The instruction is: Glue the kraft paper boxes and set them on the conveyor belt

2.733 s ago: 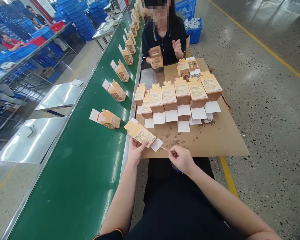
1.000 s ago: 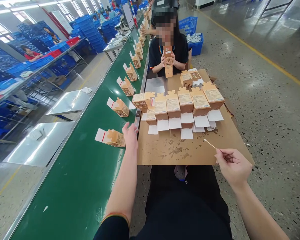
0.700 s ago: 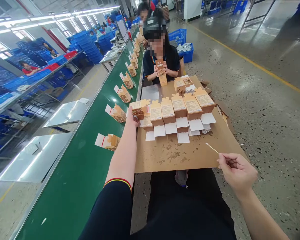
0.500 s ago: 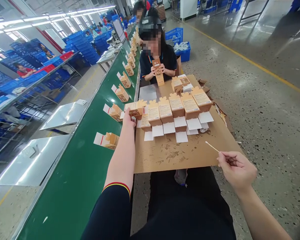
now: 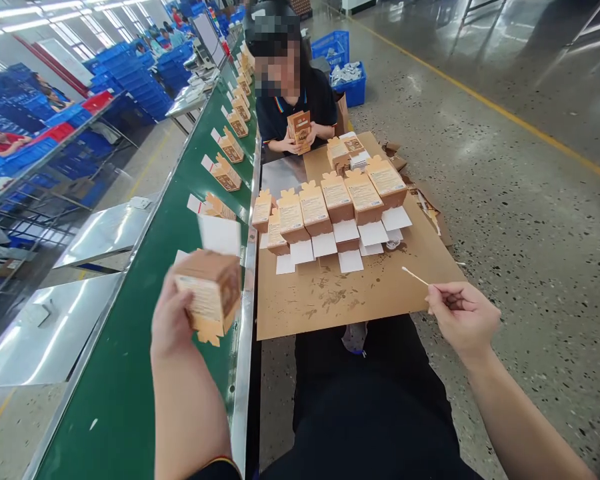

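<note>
My left hand [image 5: 169, 320] grips a small tan carton [image 5: 209, 292] with an open white flap, lifted above the green conveyor belt [image 5: 145, 333]. My right hand [image 5: 463, 320] pinches a thin wooden stick [image 5: 414, 276] over the right edge of a brown cardboard sheet [image 5: 350, 300]. A row of several tan cartons [image 5: 330, 200] with white flaps stands on the far part of that sheet.
More open cartons [image 5: 223, 175] lie spaced along the belt. A person in a dark shirt [image 5: 293, 100] sits across the sheet holding a carton. Metal side shelves [image 5: 100, 230] stand left of the belt, blue crates [image 5: 345, 80] behind, bare speckled floor to the right.
My left hand set one carton on the belt, reached to the left end of the row, took a carton and pulled it back toward me. My right hand kept the stick nearly still.
</note>
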